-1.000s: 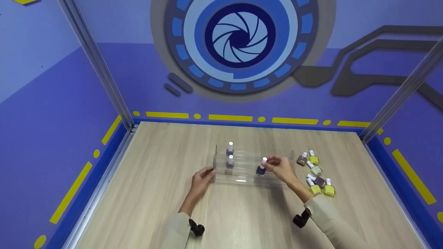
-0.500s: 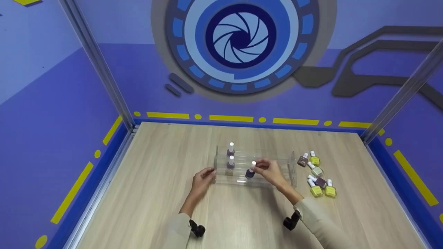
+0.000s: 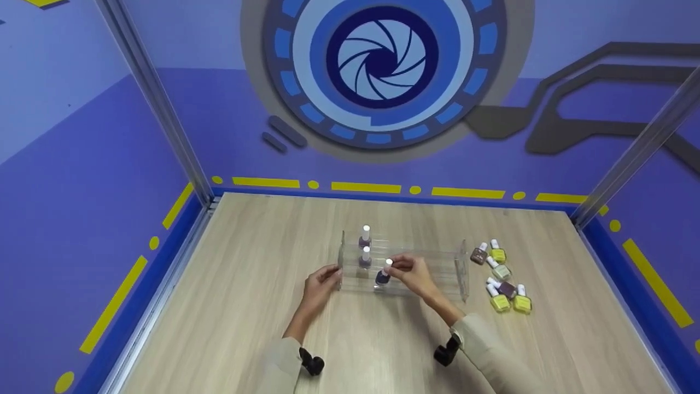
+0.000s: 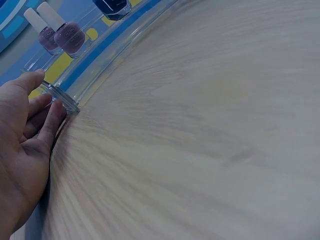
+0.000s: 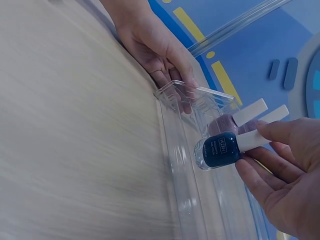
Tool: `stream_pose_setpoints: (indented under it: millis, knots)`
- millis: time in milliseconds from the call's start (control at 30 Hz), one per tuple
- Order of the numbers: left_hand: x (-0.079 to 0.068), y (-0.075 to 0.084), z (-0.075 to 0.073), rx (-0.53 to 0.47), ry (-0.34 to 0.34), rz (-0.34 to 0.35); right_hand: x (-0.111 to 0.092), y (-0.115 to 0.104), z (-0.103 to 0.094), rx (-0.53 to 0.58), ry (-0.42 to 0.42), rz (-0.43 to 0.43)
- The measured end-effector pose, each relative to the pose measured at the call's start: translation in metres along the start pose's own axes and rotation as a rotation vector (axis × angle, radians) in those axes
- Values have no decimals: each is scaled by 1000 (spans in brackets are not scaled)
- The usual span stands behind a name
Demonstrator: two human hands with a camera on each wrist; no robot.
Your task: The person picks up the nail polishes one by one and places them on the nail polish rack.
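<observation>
The left sleeve (image 3: 275,365), toward the worktop's (image 3: 377,339) left edge, and the right sleeve (image 3: 489,350), toward its right edge, are plain beige. At their ends sit a left camera (image 3: 312,362) and a right camera (image 3: 447,351), both small and black. The left hand (image 3: 320,284) and right hand (image 3: 416,277) are bare.

The left wrist view's top edge cuts off the dark bottle (image 4: 113,7). The right wrist view's edge crops the right hand (image 5: 287,175). From the head, the loose bottles (image 3: 507,290) are too small to read.
</observation>
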State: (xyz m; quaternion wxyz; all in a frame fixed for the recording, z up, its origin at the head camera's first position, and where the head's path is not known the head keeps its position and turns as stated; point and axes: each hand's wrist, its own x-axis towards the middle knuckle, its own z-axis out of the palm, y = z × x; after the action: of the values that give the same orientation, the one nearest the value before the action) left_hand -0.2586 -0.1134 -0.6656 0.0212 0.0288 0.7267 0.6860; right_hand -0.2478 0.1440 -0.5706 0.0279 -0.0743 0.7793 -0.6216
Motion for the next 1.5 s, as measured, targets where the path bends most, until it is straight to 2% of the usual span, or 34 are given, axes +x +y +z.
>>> stream_pose_setpoints:
  millis: [67,200,433,633,767,867,1000,1133,1300,1500]
  knots:
    - [-1,0,0,3,-2,0,-4,-9,3,4,-2,11]
    - [4,-14,-1,6,0,-3,-5,-12,8,15,-4,18]
    - [6,-17,-2,15,6,0,0,-9,21,22,14,3]
    - [6,-18,0,-30,-3,-2,0,-6,35,-13,-1,-38]
    - [6,-16,1,-40,-4,-9,2,0,40,-29,-31,-62]
    - [5,-14,1,-42,-2,-3,7,15,43,-29,-44,-78]
    - [3,-7,0,-47,-1,-1,15,32,45,-41,-47,-96]
    - [0,-2,0,-32,-6,-5,15,37,43,-71,-76,-118]
    - [2,-9,0,-23,12,4,14,36,41,-102,-117,-143]
    - [7,-16,-1,-25,17,14,13,31,39,-107,-126,-150]
